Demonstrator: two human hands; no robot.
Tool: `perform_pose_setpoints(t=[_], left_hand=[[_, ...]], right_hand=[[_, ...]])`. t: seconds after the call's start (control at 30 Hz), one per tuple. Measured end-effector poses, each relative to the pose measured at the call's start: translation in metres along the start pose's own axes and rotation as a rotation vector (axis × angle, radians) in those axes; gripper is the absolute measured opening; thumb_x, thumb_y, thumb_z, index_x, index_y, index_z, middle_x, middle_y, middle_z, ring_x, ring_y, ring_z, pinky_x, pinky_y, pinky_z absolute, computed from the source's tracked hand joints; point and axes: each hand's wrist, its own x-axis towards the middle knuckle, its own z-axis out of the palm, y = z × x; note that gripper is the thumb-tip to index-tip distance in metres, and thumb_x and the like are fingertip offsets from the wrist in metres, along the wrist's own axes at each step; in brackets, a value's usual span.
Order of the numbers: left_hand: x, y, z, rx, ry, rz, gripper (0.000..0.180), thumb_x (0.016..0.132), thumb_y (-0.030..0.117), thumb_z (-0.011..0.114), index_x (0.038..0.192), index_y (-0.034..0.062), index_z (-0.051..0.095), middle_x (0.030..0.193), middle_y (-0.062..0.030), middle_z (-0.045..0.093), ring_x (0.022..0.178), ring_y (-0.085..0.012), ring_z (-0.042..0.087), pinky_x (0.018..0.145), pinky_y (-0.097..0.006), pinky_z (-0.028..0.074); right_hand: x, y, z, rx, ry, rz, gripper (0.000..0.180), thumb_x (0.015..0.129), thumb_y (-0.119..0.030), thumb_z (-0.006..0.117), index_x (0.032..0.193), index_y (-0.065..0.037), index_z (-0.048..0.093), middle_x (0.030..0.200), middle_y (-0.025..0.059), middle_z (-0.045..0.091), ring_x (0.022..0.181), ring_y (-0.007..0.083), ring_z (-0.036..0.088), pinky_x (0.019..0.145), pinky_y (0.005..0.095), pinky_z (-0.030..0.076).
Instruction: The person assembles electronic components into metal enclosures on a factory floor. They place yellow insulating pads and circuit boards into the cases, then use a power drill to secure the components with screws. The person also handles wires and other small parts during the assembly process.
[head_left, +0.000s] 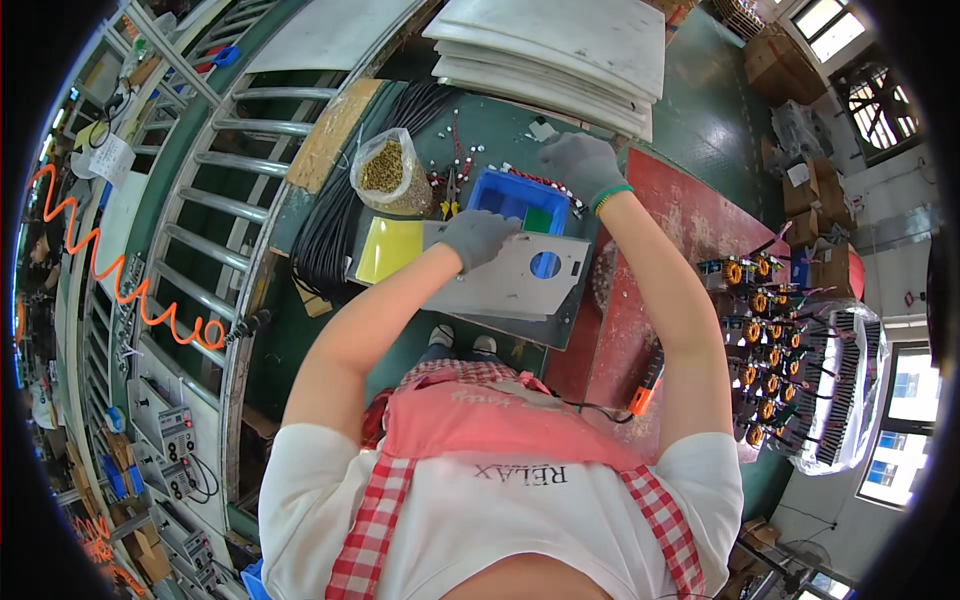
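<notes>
The grey metal plate (510,280) with a round hole lies flat near the middle of the bench (690,215), just in front of the blue bin (515,198). The gloved left hand (478,237) rests curled on its upper left edge; whether it grips I cannot tell. The right hand (583,165) hovers loosely open, holding nothing, beyond the bin. The plate looks thin, stiff, fairly light and sharp-edged, best taken by opposite edges.

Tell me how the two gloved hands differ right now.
The left hand rests on the grey metal plate, near its top edge; the right hand is farther out, beyond the blue bin, by the stacked white panels. The left hand looks curled; the right is spread, palm down, with a green cuff showing. Both wear grey gloves.
</notes>
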Motion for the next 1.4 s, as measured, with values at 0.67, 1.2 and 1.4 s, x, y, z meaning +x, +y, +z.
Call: perform_pose_setpoints(t=[0.67, 1.2, 1.4], left_hand=[[-0.07, 0.038, 0.125, -2.498, -0.126, -1.309, 0.021, 0.093, 0.004, 0.042, 0.109, -0.003, 0.054, 0.101, -0.0155, 0.061, 0.108, -0.0293, 0.057, 0.095, -0.04, 0.048], [-0.122, -0.11, 0.119, -0.044, 0.079, -0.611, 0.077, 0.07, 0.032, 0.074, 0.136, 0.0132, 0.037, 0.14, -0.0197, 0.036, 0.129, -0.0362, 0.036, 0.103, -0.047, 0.035], [-0.1, -0.131, 0.159, 0.195, -0.136, -0.42, 0.082, 0.073, 0.034, 0.072, 0.14, 0.0093, 0.032, 0.144, -0.0234, 0.03, 0.128, -0.0432, 0.036, 0.1, -0.048, 0.038]], right_hand=[[0.053, -0.118, 0.11, 0.221, -0.009, -0.404, 0.034, 0.082, -0.012, 0.055, 0.116, -0.018, 0.061, 0.126, 0.0096, 0.054, 0.11, 0.0229, 0.056, 0.086, 0.0363, 0.049], [-0.049, -0.109, 0.233, 0.522, 0.37, 0.453, 0.018, 0.082, -0.022, 0.059, 0.097, -0.012, 0.059, 0.109, 0.0038, 0.06, 0.105, 0.0278, 0.053, 0.085, 0.0422, 0.046], [-0.049, -0.11, 0.238, 0.424, 0.368, 0.467, 0.019, 0.08, -0.022, 0.061, 0.095, -0.011, 0.059, 0.103, 0.0044, 0.06, 0.101, 0.0276, 0.055, 0.08, 0.0403, 0.048]])
